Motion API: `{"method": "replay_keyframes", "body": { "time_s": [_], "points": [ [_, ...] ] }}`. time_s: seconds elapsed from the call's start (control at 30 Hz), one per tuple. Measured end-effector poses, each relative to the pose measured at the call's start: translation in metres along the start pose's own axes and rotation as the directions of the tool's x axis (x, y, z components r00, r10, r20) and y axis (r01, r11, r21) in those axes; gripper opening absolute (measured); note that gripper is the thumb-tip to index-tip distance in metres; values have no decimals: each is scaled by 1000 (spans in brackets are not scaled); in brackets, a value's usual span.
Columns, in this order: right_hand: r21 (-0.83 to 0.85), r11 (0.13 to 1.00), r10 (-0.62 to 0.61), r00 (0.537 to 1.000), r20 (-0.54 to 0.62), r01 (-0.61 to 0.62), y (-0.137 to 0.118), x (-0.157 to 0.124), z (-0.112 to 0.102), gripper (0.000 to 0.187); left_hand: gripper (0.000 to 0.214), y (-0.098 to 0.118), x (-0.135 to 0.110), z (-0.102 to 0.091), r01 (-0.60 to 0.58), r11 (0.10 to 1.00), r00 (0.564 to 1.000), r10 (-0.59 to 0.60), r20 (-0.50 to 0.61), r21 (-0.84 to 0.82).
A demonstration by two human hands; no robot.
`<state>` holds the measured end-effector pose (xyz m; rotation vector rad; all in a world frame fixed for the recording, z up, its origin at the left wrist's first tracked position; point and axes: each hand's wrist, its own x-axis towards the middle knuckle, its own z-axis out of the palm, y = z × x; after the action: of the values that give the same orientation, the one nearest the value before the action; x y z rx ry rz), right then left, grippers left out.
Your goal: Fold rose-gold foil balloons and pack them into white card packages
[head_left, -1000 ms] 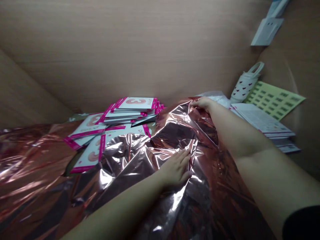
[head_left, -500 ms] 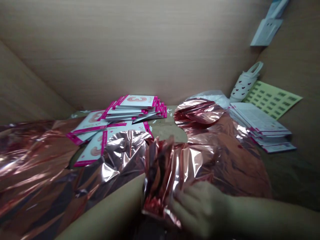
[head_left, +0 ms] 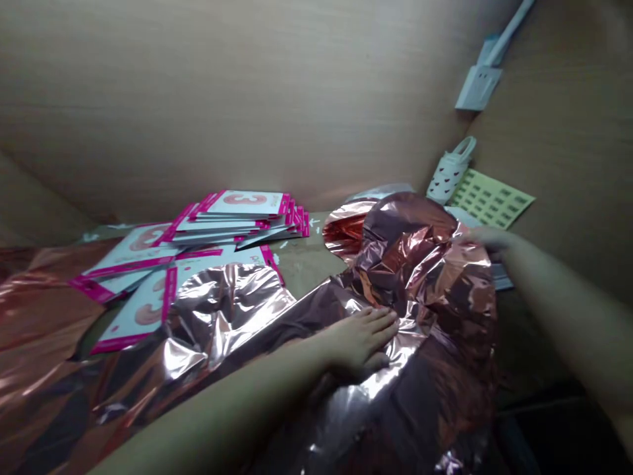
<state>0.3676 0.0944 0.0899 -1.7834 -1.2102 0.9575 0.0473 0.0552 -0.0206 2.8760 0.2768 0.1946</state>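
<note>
A crumpled rose-gold foil balloon (head_left: 425, 264) lies in a raised, shiny mound on the work surface. My left hand (head_left: 363, 340) rests flat on it, fingers together and holding nothing. My right hand (head_left: 489, 241) is at the foil's far right edge, with its fingers curled over the edge. A second rounded foil lobe (head_left: 347, 231) shows red inside behind the mound. More rose-gold foil (head_left: 39, 297) spreads along the left side.
Several pink-edged cards printed with a 3 (head_left: 242, 211) lie stacked beyond the foil. A tan wall (head_left: 198, 99) rises behind them, with a wall socket (head_left: 479, 86). A white heart-patterned bag (head_left: 448, 175) and a green label sheet (head_left: 489, 198) stand far right.
The foil gathered in my right hand earlier is now spread in a mound over the right side. My left hand is back on the foil, and the view has swung right.
</note>
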Motion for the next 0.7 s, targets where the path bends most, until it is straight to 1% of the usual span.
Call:
{"method": "replay_keyframes", "body": {
  "time_s": [0.07, 0.1, 0.17, 0.23, 0.27, 0.33, 0.4, 0.5, 0.57, 0.6, 0.63, 0.67, 0.7],
  "points": [
    [-28, 986, 168, 985, 29, -167, 31, 0, -6, 10, 58, 3, 11, 3, -19, 1000, 1000, 20, -21, 16],
    [-32, 976, 217, 976, 33, -216, 42, 1, -9, 11, 57, 5, 15, 4, -33, 999, 999, 33, -39, 19],
    [-28, 967, 255, 966, 34, -254, 51, 6, -15, 10, 50, 9, 22, 3, -87, 996, 994, 88, -65, 18],
    [-29, 963, 270, 962, 45, -269, 50, 14, -19, 11, 45, 13, 26, 4, -132, 991, 988, 133, -75, 18],
    [-35, 962, 271, 962, 44, -269, 46, 18, -20, 12, 45, 14, 28, 6, -129, 991, 989, 130, -74, 19],
    [-67, 964, 261, 965, 24, -259, 39, 26, -17, 15, 48, 17, 31, 10, -76, 997, 994, 78, -71, 28],
    [-126, 963, 235, 972, -25, -237, 32, 32, -13, 16, 52, 18, 35, 13, -4, 999, 997, 8, -72, 46],
    [-246, 956, 130, 981, -145, -163, 16, 34, -7, 20, 52, 21, 42, 15, 53, 996, 996, -47, -79, 73],
    [-320, 942, 28, 972, -233, -104, -3, 25, -3, 23, 52, 22, 48, 15, 83, 993, 994, -77, -81, 78],
    [-366, 929, -44, 962, -269, -60, -14, 14, 1, 23, 53, 23, 50, 14, 98, 992, 993, -92, -79, 77],
    [-436, 900, -155, 942, -296, 11, -25, -3, 7, 22, 54, 24, 52, 15, 111, 991, 991, -105, -78, 75],
    [-514, 853, -282, 910, -305, 92, -35, -24, 17, 22, 54, 24, 54, 15, 122, 990, 990, -115, -86, 73],
    [-646, 729, -488, 833, -260, 226, -43, -49, 32, 22, 54, 25, 54, 17, 127, 990, 986, -119, -114, 64]
  ]
}}
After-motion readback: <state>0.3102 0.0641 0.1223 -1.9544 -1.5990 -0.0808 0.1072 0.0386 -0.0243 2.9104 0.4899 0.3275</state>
